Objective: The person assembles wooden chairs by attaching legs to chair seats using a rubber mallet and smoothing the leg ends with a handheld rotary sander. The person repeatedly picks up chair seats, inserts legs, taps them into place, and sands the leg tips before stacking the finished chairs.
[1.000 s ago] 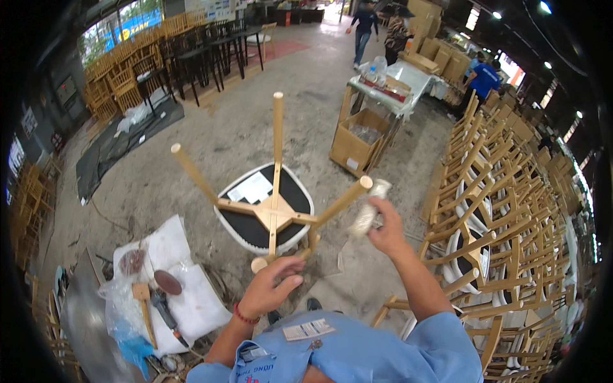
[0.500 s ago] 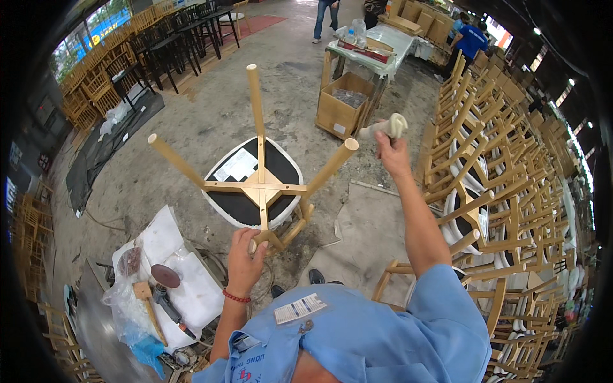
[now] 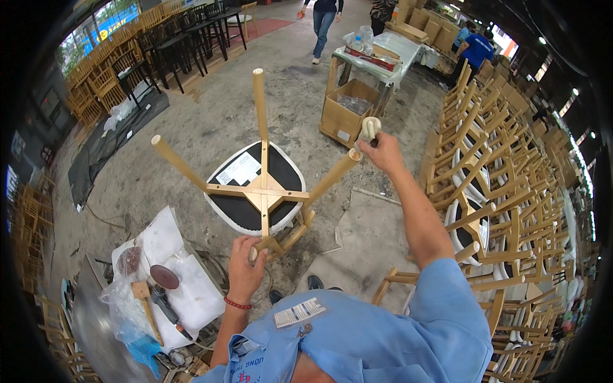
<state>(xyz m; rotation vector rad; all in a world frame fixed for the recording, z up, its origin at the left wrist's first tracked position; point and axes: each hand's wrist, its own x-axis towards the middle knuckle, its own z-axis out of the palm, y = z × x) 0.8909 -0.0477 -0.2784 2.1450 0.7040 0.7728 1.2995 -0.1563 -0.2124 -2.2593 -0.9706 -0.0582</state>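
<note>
An upside-down wooden chair (image 3: 265, 191) stands in front of me, its dark-bottomed, white-edged seat below and its legs pointing up. My left hand (image 3: 245, 265) is closed around the end of the nearest chair leg (image 3: 253, 254). In my right hand (image 3: 385, 153) is a cream-coloured bundle with rounded, folded lobes (image 3: 370, 129); its exact kind I cannot make out. That hand is at the tip of the right-hand chair leg (image 3: 335, 175). Whether the bundle's lower end, partly covered by my fingers, touches the leg I cannot tell.
A paper-covered stand (image 3: 198, 297) at my left bears a sander (image 3: 167, 306) and a wooden mallet (image 3: 147, 309). Stacked chairs (image 3: 472, 210) line the right. Ahead are a plastic-covered table (image 3: 399, 54) and an open carton (image 3: 348, 115). A person (image 3: 324, 29) is on the floor beyond.
My right hand has moved left and slightly down to the right-hand leg's tip with the cream bundle. My left hand keeps its hold. The person beyond has come closer.
</note>
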